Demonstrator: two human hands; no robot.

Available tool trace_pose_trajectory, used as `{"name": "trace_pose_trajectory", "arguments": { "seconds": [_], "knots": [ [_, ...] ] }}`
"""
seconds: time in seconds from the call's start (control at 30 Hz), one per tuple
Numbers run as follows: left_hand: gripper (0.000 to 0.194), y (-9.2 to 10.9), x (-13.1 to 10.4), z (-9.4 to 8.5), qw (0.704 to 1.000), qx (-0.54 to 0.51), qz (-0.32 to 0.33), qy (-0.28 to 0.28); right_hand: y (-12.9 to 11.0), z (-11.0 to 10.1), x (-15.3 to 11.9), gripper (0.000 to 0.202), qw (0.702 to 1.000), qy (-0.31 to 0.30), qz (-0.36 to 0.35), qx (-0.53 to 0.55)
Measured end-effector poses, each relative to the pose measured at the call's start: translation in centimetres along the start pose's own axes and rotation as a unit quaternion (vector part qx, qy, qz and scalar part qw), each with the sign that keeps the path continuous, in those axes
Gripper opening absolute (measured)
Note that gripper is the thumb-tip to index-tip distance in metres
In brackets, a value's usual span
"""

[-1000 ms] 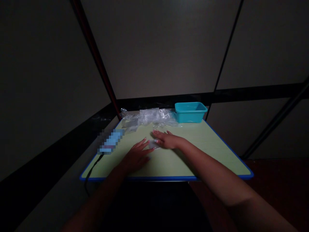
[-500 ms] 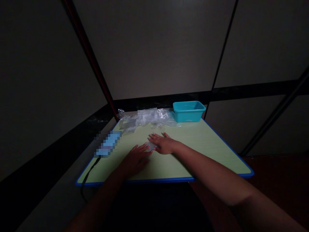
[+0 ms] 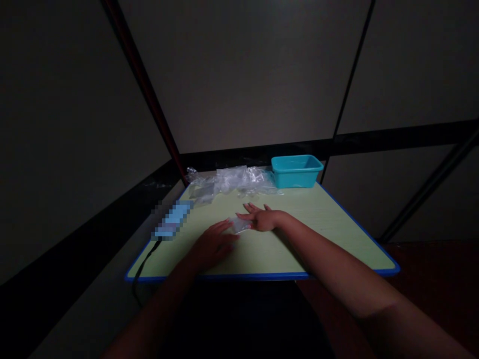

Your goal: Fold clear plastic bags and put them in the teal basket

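A small piece of clear plastic [image 3: 241, 226], which looks like a little bag or folded film, lies flat on the pale green table [image 3: 310, 234]. My left hand [image 3: 215, 244] rests at its left side, with fingers stretched out and the fingertips at its edge. From the right, my right hand [image 3: 260, 218] reaches over with spread fingers, touching the plastic's right edge. Neither hand is closed around it. Part of the plastic is hidden under the fingers.
Crumpled clear plastic bags [image 3: 235, 180] lie along the table's back edge. A turquoise basket [image 3: 295, 174] stands at the back right. On the left edge is a blurred-out bright device [image 3: 172, 220] with a black cable [image 3: 144, 264]. The table's rim is blue.
My right hand has shifted slightly right and away from my left hand, so more of the plastic shows between them. The whole view has moved a little.
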State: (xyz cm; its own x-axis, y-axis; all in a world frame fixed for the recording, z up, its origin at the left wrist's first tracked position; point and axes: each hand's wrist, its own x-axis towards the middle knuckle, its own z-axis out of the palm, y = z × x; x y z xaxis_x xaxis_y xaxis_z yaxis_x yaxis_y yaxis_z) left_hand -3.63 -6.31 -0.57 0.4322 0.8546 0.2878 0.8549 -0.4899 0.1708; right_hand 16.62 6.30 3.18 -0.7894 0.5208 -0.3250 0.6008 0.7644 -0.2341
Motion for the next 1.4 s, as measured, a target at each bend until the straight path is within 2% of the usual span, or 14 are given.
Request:
{"name": "trace_pose_trajectory", "arguments": {
  "seconds": [0.17, 0.33, 0.47, 0.53, 0.6, 0.67, 0.73, 0.83, 0.93, 1.03, 1.17, 1.23, 1.3, 1.4],
  "knots": [
    [0.033, 0.1, 0.0, 0.0, 1.000, 0.018, -0.002, 0.002, 0.0, 0.1, 0.1, 0.060, 1.000, -0.004, 0.002, -0.003],
    [0.037, 0.3, 0.2, -0.3, 0.998, 0.053, -0.002, -0.042, -0.2, -0.2, -0.2, 0.061, 1.000, -0.006, 0.002, -0.003],
    [0.038, 0.4, 0.3, -0.4, 0.997, 0.038, 0.003, -0.065, -0.3, -0.2, -0.3, 0.062, 1.000, -0.005, 0.003, 0.006],
    [0.038, 0.3, 0.3, -0.2, 0.998, 0.023, 0.005, -0.066, -0.1, 0.0, -0.1, 0.063, 1.000, 0.018, -0.010, 0.012],
    [0.039, 0.0, 0.2, 0.1, 0.998, 0.003, 0.005, -0.057, 0.0, 0.3, 0.1, 0.063, 0.996, 0.074, -0.042, 0.024],
    [0.039, -0.4, 0.2, 0.4, 0.999, -0.034, -0.003, -0.031, 0.1, 0.4, 0.3, 0.055, 0.982, 0.153, -0.102, 0.050],
    [0.039, -0.8, 0.1, 0.5, 0.995, -0.094, -0.019, 0.015, -0.1, 0.2, 0.4, 0.037, 0.954, 0.222, -0.181, 0.085],
    [0.044, -1.2, 0.0, 0.3, 0.975, -0.197, -0.047, 0.093, -0.6, -0.1, 0.0, 0.016, 0.920, 0.261, -0.266, 0.121],
    [0.047, -1.3, 0.0, -0.1, 0.952, -0.263, -0.073, 0.137, -1.4, -0.2, -0.6, 0.013, 0.933, 0.239, -0.240, 0.120],
    [0.048, -1.1, 0.0, -0.5, 0.939, -0.297, -0.084, 0.152, -1.9, 0.0, -0.9, 0.014, 0.951, 0.208, -0.203, 0.106],
    [0.049, -0.6, 0.1, -0.7, 0.926, -0.306, -0.114, 0.187, -2.0, 0.5, -0.4, 0.024, 0.948, 0.204, -0.212, 0.123],
    [0.042, -0.5, 0.2, -0.5, 0.914, -0.311, -0.137, 0.223, -1.8, 0.7, 0.0, 0.026, 0.934, 0.206, -0.233, 0.174],
    [0.032, -0.6, 0.4, -0.1, 0.886, -0.348, -0.159, 0.261, -1.6, 0.9, 0.5, 0.027, 0.909, 0.194, -0.265, 0.255],
    [0.041, -1.1, 0.8, 0.4, 0.841, -0.432, -0.198, 0.260, -1.5, 1.1, 0.9, 0.035, 0.865, 0.162, -0.296, 0.372]
  ]
}}
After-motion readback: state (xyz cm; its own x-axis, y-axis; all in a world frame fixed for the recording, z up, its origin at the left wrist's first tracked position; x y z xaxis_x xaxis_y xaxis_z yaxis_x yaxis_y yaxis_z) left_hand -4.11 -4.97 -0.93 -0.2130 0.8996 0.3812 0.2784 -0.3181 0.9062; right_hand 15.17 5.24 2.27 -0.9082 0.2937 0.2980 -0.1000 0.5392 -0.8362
